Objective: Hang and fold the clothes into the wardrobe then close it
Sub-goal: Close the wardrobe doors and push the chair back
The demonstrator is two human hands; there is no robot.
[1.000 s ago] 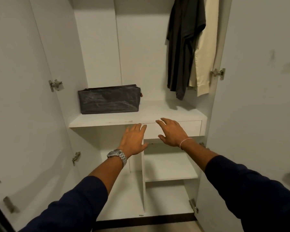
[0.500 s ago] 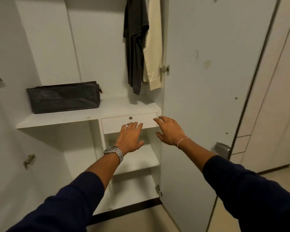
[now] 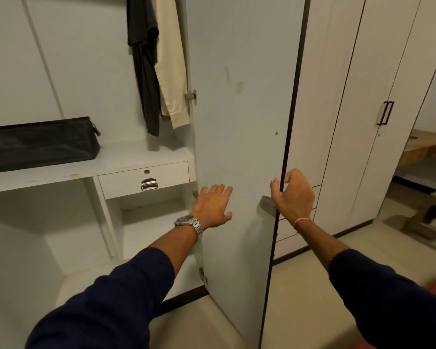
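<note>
Head camera, at the wardrobe: our right hand [image 3: 293, 195] curls round the free edge of the open right door [image 3: 239, 137], apparently to swing it shut, while our left hand [image 3: 213, 206] reaches flat-fingered toward the door's inner face, holding nothing; contact cannot be told. Beyond, a dark bag [image 3: 39, 144] sits on the shelf [image 3: 126, 161], and a dark garment [image 3: 144, 59] and a cream garment [image 3: 173, 64] hang at the back.
</note>
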